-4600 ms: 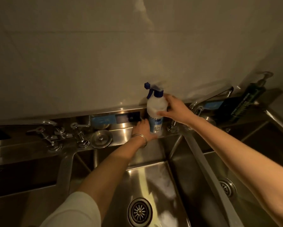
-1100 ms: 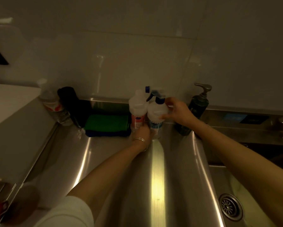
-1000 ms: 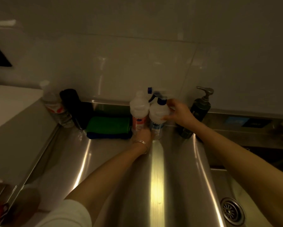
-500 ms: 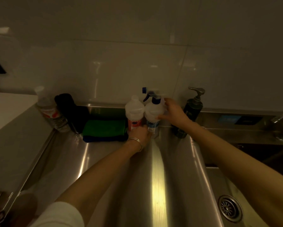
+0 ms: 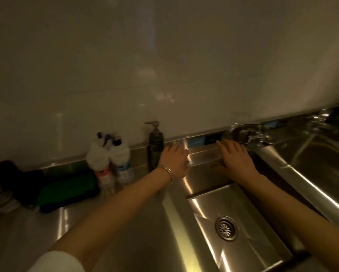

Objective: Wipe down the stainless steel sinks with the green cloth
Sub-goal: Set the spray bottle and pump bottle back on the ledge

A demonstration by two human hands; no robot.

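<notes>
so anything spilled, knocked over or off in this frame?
Nothing spilled or tipped. Both spray bottles and the soap dispenser stand upright by the wall. One oddity for the task: the green cloth lies folded on the counter, while left hand and right hand are bare at the sink's back ledge.

The folded green cloth lies flat on my steel counter, left of the spray bottles, atop something dark blue. My shiny rectangular stainless steel sink sits right, its round drain showing.

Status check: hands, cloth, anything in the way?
Left hand and right hand open, empty, over sink back ledge. Green cloth untouched on counter, left. Nothing blocking it.
</notes>
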